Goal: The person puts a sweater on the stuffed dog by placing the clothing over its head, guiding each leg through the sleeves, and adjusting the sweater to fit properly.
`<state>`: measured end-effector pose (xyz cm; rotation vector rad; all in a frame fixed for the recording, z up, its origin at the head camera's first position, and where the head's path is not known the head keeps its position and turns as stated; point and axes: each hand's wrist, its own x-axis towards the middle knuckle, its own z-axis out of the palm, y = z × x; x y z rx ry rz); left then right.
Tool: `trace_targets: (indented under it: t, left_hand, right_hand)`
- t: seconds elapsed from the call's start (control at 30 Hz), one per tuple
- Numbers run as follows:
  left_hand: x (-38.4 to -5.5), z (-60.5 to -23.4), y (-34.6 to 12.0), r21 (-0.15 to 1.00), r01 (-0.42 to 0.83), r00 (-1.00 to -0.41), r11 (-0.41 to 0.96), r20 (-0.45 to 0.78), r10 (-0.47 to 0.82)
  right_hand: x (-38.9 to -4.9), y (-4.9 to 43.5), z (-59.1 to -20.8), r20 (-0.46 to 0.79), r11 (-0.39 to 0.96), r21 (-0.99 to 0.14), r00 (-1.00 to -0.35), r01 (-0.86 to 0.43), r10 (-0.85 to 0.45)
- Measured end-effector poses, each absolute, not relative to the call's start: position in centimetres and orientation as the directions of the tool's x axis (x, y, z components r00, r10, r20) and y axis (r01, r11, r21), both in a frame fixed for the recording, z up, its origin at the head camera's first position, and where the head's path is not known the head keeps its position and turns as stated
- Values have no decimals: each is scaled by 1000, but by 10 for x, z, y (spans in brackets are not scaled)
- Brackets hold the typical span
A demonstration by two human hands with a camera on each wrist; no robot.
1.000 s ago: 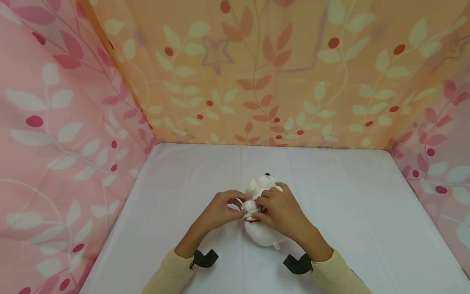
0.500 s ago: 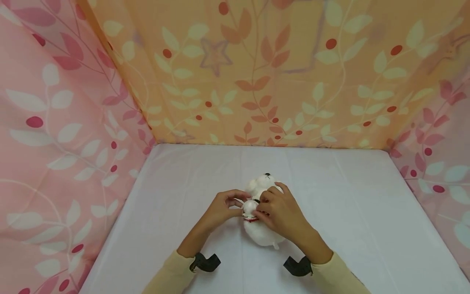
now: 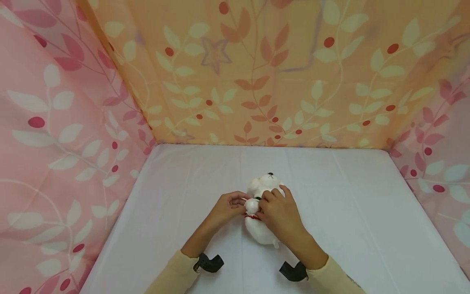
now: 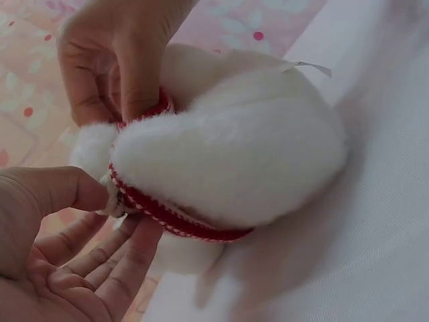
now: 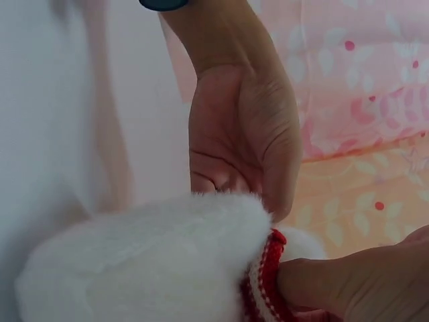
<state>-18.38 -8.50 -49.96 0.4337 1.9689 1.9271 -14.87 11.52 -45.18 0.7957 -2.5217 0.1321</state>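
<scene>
A white plush animal [image 3: 258,232] with a black nose lies on the table, its head pointing away from me. A red knitted scarf [image 4: 181,225] with pale edging runs round its neck. My left hand [image 3: 225,209] is at the toy's left side. In the left wrist view its thumb and fingers pinch the scarf's cream end by the neck. From the other side, my right hand [image 3: 282,212] pinches the red scarf band with thumb and fingers, clearest in the right wrist view. The right fingertips are partly hidden behind the scarf and fur.
A white cloth covers the table [image 3: 349,212]. Pink patterned fabric [image 3: 73,163] stands at the left and right, and a yellow-orange patterned curtain [image 3: 235,102] hangs behind. Black wrist mounts [image 3: 210,263] sit on both wrists. A small tag [image 4: 312,67] sticks out of the toy.
The toy and the left hand have shifted slightly to the right. The left fingers have drawn closer to the scarf, and the right wrist has come slightly left.
</scene>
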Motion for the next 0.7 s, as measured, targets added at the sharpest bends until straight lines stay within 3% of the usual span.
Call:
trace_targets:
  t: [0.17,0.37,0.7]
  left_hand:
    - [-182,-495,-79,995,63,-902,77,24,432]
    - [-181,-488,-73,957,192,-900,216,84,429]
    - [-187,-502,-76,956,145,-920,257,34,391]
  right_hand:
    - [-149,114,-447,462,837,127,-715,-532,-525]
    - [-153,116,-445,431,836,128,-729,-534,-532]
    - [-163,121,-460,578,770,-138,-682,-623,-448]
